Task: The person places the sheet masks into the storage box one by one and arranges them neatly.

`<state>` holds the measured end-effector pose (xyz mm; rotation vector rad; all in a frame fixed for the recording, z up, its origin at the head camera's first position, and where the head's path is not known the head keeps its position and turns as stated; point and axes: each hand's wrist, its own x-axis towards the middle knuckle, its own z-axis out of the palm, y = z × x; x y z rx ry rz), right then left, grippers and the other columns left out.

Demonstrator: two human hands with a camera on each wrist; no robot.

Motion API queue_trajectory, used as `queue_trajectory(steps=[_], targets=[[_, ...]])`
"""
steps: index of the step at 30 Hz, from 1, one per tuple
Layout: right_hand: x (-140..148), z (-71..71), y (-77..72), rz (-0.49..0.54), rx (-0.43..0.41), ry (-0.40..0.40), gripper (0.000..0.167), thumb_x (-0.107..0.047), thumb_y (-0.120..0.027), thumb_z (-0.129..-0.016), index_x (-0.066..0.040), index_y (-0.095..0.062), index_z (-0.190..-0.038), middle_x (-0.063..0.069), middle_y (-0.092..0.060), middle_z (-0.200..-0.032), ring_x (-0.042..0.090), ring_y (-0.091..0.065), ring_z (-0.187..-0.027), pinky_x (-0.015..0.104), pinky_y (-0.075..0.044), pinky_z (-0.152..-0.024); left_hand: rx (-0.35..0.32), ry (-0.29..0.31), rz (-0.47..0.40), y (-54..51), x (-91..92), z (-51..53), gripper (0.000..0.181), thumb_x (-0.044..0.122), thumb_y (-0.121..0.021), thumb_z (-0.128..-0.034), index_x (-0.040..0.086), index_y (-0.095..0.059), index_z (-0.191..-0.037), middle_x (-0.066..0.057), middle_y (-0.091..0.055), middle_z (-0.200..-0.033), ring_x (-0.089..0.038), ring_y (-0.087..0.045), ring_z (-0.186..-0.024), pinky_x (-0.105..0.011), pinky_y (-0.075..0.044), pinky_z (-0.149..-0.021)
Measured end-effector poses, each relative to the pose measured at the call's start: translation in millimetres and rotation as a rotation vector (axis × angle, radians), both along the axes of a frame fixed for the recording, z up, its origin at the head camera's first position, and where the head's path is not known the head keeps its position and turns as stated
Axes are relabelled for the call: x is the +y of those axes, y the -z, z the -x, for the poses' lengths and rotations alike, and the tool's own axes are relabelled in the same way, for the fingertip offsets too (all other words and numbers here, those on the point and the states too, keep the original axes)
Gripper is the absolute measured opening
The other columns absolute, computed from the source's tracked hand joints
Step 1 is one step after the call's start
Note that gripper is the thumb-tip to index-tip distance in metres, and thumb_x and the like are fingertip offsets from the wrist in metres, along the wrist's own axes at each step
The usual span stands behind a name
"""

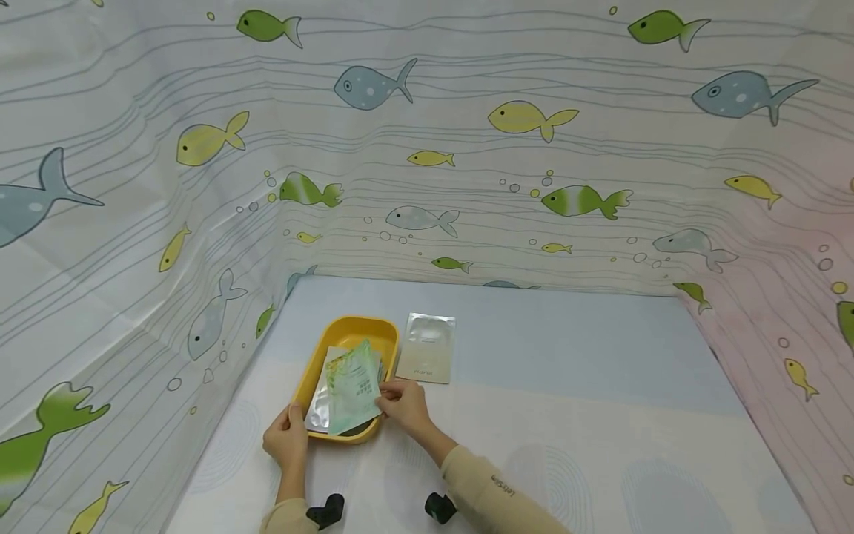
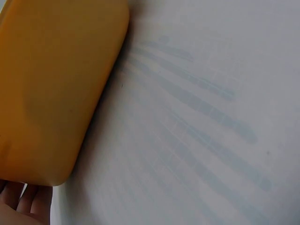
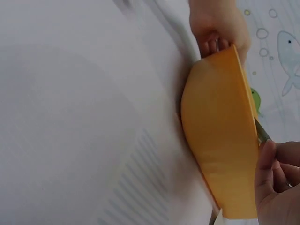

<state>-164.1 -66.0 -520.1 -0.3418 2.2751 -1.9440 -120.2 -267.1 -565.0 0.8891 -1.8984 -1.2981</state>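
A yellow tray (image 1: 365, 324) holds several flat packets. On top lies a pale green packet (image 1: 350, 393) with yellow print along its upper edge, covering part of a silver packet (image 1: 320, 408). My right hand (image 1: 405, 406) pinches the green packet's right edge between thumb and fingers, above the tray's near right side. My left hand (image 1: 287, 439) grips the tray's left rim, near the front corner. In the left wrist view, fingers (image 2: 40, 201) touch the tray's wall (image 2: 61, 93). The right wrist view shows the right hand (image 3: 281, 183) pinching a thin edge at the rim.
A beige and silver packet (image 1: 427, 352) lies on the table (image 1: 600, 356), just right of the tray. Fish-patterned sheeting (image 1: 467, 178) rises behind the table and along both sides. Two small black objects (image 1: 327, 510) show near the wrists.
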Motion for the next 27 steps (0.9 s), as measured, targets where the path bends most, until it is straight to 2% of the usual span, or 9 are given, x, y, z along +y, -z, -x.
queue_trajectory(steps=[5, 11, 14, 19, 27], targets=[[-2.6, -1.2, 2.0, -0.129, 0.095, -0.020, 0.025, 0.005, -0.070, -0.076, 0.009, -0.069, -0.100, 0.010, -0.070, -0.076, 0.005, -0.057, -0.061, 0.017, -0.047, -0.054, 0.007, -0.009, 0.001, -2.4, 0.4, 0.5, 0.027, 0.013, -0.059, -0.0876, -0.010, -0.069, -0.099, -0.028, -0.066, -0.094, 0.022, -0.042, -0.066, -0.003, -0.035, -0.060], [-3.9, -3.0, -3.1, -0.281, 0.187, -0.066, 0.026, -0.001, -0.070, -0.078, 0.007, -0.069, -0.103, 0.004, -0.068, -0.073, 0.001, -0.052, -0.059, 0.015, -0.044, -0.052, 0.007, -0.010, -0.017, -6.2, 1.8, 0.7, 0.027, 0.013, -0.059, -0.0879, -0.010, -0.069, -0.099, -0.029, -0.065, -0.095, 0.021, -0.042, -0.065, -0.003, -0.036, -0.060], [-4.1, -4.2, -5.3, -0.335, 0.181, -0.082, 0.026, -0.004, -0.070, -0.080, 0.005, -0.069, -0.104, -0.001, -0.066, -0.072, -0.001, -0.049, -0.058, 0.014, -0.041, -0.051, 0.012, -0.001, -0.020, -6.5, 1.7, 0.6, 0.027, 0.012, -0.058, -0.0883, -0.011, -0.068, -0.100, -0.030, -0.065, -0.096, 0.022, -0.042, -0.065, -0.003, -0.035, -0.059], [-5.5, -5.2, -7.1, -0.369, 0.160, -0.102, 0.025, -0.007, -0.070, -0.081, 0.003, -0.070, -0.104, -0.005, -0.063, -0.070, -0.002, -0.047, -0.058, 0.014, -0.041, -0.050, 0.013, 0.003, -0.020, -4.1, 0.0, 1.0, 0.027, 0.011, -0.059, -0.0881, -0.011, -0.068, -0.100, -0.030, -0.065, -0.096, 0.022, -0.042, -0.065, -0.003, -0.036, -0.059], [-4.3, -4.5, -7.7, -0.385, 0.209, -0.139, 0.019, -0.005, -0.068, -0.082, 0.003, -0.072, -0.099, -0.003, -0.063, -0.071, 0.000, -0.048, -0.062, 0.014, -0.042, -0.055, -0.004, 0.001, -0.025, -3.8, -0.8, 0.9, 0.029, 0.014, -0.059, -0.0887, -0.010, -0.068, -0.102, -0.026, -0.066, -0.096, 0.021, -0.043, -0.065, -0.003, -0.036, -0.059]])
